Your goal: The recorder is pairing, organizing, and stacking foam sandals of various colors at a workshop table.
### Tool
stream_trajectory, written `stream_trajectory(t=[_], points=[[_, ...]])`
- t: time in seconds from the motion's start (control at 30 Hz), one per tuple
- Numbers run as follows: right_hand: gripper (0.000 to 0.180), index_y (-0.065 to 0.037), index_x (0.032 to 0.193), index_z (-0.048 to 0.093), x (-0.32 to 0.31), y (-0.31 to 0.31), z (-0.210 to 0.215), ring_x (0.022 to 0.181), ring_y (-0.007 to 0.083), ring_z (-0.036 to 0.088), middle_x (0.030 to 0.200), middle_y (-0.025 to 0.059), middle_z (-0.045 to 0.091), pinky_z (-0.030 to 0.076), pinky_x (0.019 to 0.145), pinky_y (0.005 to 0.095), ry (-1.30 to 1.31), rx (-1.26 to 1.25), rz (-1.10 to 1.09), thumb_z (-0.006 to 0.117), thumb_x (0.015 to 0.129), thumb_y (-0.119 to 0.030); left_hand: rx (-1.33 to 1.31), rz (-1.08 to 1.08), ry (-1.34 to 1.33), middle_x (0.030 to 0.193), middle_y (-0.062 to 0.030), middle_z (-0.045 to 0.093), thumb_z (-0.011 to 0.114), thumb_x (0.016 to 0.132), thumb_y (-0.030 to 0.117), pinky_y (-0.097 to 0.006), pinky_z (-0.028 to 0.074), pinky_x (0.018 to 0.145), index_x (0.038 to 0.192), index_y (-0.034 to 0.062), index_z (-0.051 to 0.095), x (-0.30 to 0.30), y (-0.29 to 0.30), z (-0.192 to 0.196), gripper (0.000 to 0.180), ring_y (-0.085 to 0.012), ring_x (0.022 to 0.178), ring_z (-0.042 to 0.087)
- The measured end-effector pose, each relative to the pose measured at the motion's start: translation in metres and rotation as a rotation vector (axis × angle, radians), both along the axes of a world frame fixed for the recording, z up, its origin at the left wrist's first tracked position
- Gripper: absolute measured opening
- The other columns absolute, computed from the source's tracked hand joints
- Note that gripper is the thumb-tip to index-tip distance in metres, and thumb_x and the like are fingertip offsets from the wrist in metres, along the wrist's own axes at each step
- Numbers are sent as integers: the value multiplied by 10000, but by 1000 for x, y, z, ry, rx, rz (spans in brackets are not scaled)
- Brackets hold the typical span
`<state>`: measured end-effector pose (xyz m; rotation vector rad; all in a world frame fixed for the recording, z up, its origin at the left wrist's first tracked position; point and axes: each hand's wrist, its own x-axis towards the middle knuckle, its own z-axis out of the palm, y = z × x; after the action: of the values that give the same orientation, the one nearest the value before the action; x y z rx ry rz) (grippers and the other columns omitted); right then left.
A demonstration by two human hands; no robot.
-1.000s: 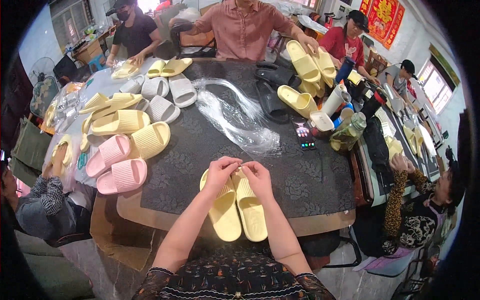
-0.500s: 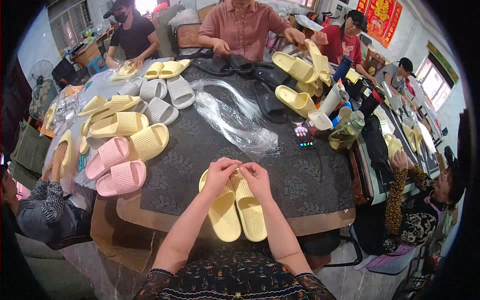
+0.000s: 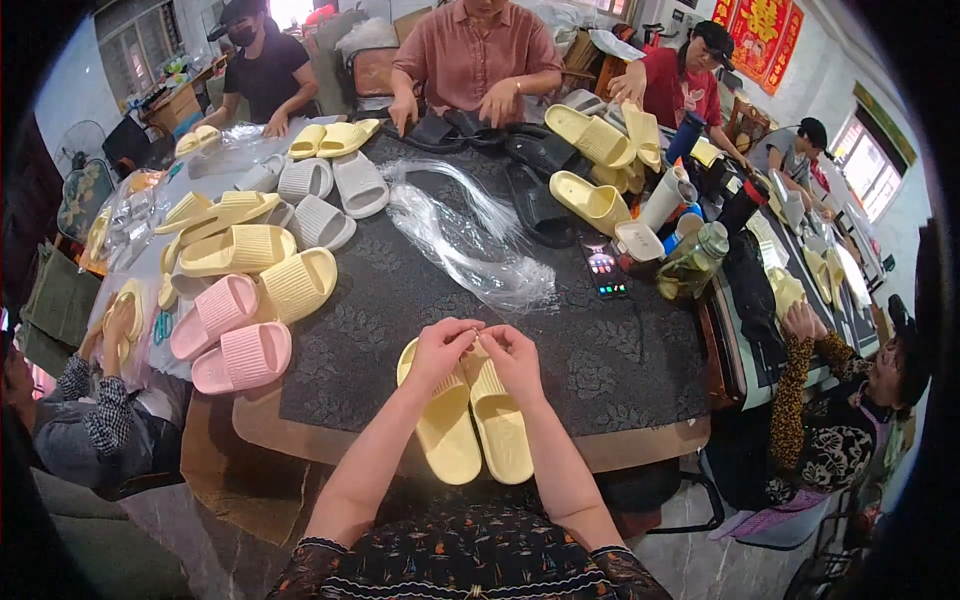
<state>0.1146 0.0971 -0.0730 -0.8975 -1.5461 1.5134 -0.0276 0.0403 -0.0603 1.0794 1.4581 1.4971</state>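
A pair of yellow slippers point(image 3: 450, 432) lies side by side at the table's near edge, heels toward me. Over their straps, my left hand point(image 3: 445, 350) and my right hand point(image 3: 508, 358) meet fingertip to fingertip. Both pinch at one small spot; what they hold is too small to make out, perhaps a thin strand. Beyond them a bundle of clear plastic strands point(image 3: 455, 235) lies on the dark patterned cloth. Pink slippers point(image 3: 243, 358) are stacked to my left, beside several yellow slippers point(image 3: 238, 250) and grey slippers point(image 3: 360, 185).
To the right are a phone point(image 3: 604, 268), a glass jar point(image 3: 697, 262), bottles and a pile of yellow slippers point(image 3: 590, 205). Black slippers point(image 3: 540, 205) lie at the far side. Co-workers sit around the table, their hands on other slippers.
My hands and the slippers before me have barely moved. Across the table, a co-worker's hands have come down onto black slippers; at left, a co-worker has shifted a yellow slipper.
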Motion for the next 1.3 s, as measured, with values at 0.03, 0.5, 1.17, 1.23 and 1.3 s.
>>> stream_trajectory(t=[0.03,0.5,1.17,1.23,1.3], points=[[145,-13,972,685,0,0,2,706,42,536,812,-14,654,444,649,219,0,0,2,667,901,-138,0,2,0,852,-14,656,641,891,72,-231,489,653,1013,13,720,1,0,1,156,-83,723,606],[133,6,924,690,2,-3,-6,741,55,585,836,10,670,477,638,227,-19,54,-77,692,882,-120,-49,6,12,687,1,647,719,784,115,-214,438,550,791,6,692,-2,0,-4,112,-50,614,563],[113,-9,970,637,7,-6,1,754,94,565,843,18,629,460,693,242,35,66,-201,652,905,-101,244,462,471,1032,-87,608,715,811,114,-280,522,689,1082,40,638,-45,-43,50,291,-194,887,623],[93,-15,942,637,2,-18,22,732,103,566,831,26,629,456,667,248,25,253,-279,662,887,-85,221,746,586,1092,-113,604,724,805,121,-296,523,683,1175,45,603,-87,-69,49,397,-213,924,611],[75,-22,914,638,9,-29,41,709,111,568,818,35,629,452,642,255,16,442,-350,672,868,-70,171,1102,773,1179,-191,556,732,809,147,-444,444,922,1257,-15,523,-145,-102,30,520,-330,1083,534]])
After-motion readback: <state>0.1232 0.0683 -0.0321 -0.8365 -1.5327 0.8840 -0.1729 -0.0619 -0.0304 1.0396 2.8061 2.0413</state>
